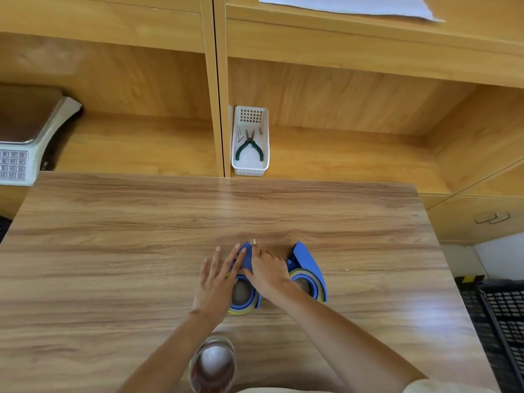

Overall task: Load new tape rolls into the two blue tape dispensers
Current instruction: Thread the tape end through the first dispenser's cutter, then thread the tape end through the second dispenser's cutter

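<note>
Two blue tape dispensers lie side by side on the wooden table, each with a yellowish tape roll around its blue hub. My left hand rests flat, fingers spread, on the left side of the left dispenser. My right hand presses on that dispenser's front part, fingers curled over it, and a small pale tape end sticks up at its fingertips. The right dispenser lies untouched just right of my right hand. A clear tape roll stands near the table's front edge, between my forearms.
A white basket holding green-handled pliers sits on the shelf behind the table. A weighing scale stands at the far left. A black crate is on the floor at the right. White paper lies on the top shelf.
</note>
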The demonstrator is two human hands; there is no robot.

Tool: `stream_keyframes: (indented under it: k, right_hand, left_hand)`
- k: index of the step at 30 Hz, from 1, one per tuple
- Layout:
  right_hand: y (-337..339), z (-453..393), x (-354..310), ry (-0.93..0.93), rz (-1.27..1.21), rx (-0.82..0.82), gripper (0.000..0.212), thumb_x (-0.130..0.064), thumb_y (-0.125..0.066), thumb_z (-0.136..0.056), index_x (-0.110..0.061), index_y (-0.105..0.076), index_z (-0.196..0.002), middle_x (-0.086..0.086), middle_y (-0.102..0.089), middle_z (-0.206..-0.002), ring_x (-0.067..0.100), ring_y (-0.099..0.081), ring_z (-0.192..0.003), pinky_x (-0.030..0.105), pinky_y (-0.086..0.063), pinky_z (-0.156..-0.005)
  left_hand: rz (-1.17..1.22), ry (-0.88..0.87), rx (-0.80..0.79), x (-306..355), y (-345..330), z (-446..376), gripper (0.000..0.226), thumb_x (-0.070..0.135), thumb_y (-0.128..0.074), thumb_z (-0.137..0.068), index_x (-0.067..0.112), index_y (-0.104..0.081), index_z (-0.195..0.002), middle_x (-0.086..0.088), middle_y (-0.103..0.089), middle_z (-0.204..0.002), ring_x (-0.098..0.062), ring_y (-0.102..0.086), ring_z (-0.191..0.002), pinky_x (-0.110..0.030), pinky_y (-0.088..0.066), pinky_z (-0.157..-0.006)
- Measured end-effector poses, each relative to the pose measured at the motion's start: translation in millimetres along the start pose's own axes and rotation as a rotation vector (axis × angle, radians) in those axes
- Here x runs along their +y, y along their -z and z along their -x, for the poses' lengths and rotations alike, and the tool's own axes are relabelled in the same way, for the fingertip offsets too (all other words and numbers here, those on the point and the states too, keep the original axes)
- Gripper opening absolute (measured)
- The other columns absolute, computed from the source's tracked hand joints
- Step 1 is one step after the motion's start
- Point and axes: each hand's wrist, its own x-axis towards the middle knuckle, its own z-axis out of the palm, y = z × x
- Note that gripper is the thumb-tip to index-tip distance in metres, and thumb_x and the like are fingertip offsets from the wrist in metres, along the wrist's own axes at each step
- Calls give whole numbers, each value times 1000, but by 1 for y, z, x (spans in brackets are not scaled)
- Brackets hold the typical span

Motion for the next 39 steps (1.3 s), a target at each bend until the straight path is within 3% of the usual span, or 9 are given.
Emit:
stream_keyframes:
  k: [8, 13, 16, 20, 23, 26, 29, 34, 39]
  right_hand:
    - [10, 10, 16, 45, -46, -48, 51, -40, -49, -101, -9, -42, -142, 14, -65, -119, 32, -62, -108, 39, -46, -77]
    - [22, 17, 41, 82, -142, -84, 29, -34, -46, -102, -15, -60, -120, 9, -71, -110, 31, -62, -106, 41, -51, -85]
    - [28, 26, 63, 64, -213, 21, 26, -28, -46, -102, -21, -59, -124, 4, -70, -116, 28, -63, -110, 38, -49, -90]
    - [17, 41, 99, 8, -261, 181, 44, -20, -53, -98, -26, -44, -141, 0, -50, -141, 27, -49, -128, 40, -46, -98]
    - [0, 50, 118, -86, -304, 97, 71, -20, -58, -96, -33, -19, -154, -1, -34, -154, 31, -44, -132, 39, -44, -101]
    - [-9, 56, 124, -99, -228, 0, 87, -14, -54, -99, -43, 8, -154, 5, -43, -141, 29, -58, -107, 30, -43, -78]
    - [-9, 58, 122, -85, -109, 5, 97, -2, -49, -98, -49, 23, -143, 7, -47, -130, 22, -48, -79, 27, -38, -68]
    - [-5, 54, 117, -100, -139, 21, 102, 6, -45, -95, -55, 21, -143, 11, -49, -125, 23, -48, -71, 31, -44, -63]
    - [1, 61, 121, 31, -438, 126, 96, -6, -52, -95, -60, 8, -147, 4, -46, -125, 25, -57, -83, 32, -45, -67]
  left_hand:
    - [-32, -5, -36, 4, 9, 1, 112, 20, -83, -63, 23, -14, -152, 8, -12, -159, -35, -39, -137, -53, -43, -101]
    - [-49, -25, -23, 13, 25, -1, 114, 10, -83, -50, 18, -25, -148, 7, -20, -157, -38, -47, -131, -54, -47, -95]
    - [-66, -69, -2, 18, 39, -1, 107, 11, -81, -51, 16, -33, -147, 4, -32, -156, -37, -42, -135, -52, -42, -103]
    - [40, -159, 153, 22, 57, 0, 57, 9, -69, -62, 22, -65, -118, 5, -65, -123, -27, -58, -119, -37, -31, -101]
    - [267, -129, 263, 25, 65, 6, 30, 15, -45, -76, 28, -68, -90, 13, -68, -93, -11, -54, -105, -21, -33, -90]
    - [353, -108, 275, 33, 68, 14, 29, 18, -40, -78, 29, -66, -82, 17, -66, -87, -6, -49, -101, -20, -33, -85]
    - [347, -85, 246, 38, 71, 18, 29, 20, -38, -78, 31, -65, -80, 19, -65, -86, -3, -47, -102, -19, -32, -83]
    - [458, -47, 116, 50, 71, 16, 41, 32, -31, -88, 27, -66, -108, 11, -64, -108, -7, -51, -107, -27, -46, -90]
    - [669, 103, -129, 70, 79, 9, 46, 39, -43, -98, 25, -41, -142, -2, -57, -133, -19, -54, -119, -25, -40, -93]
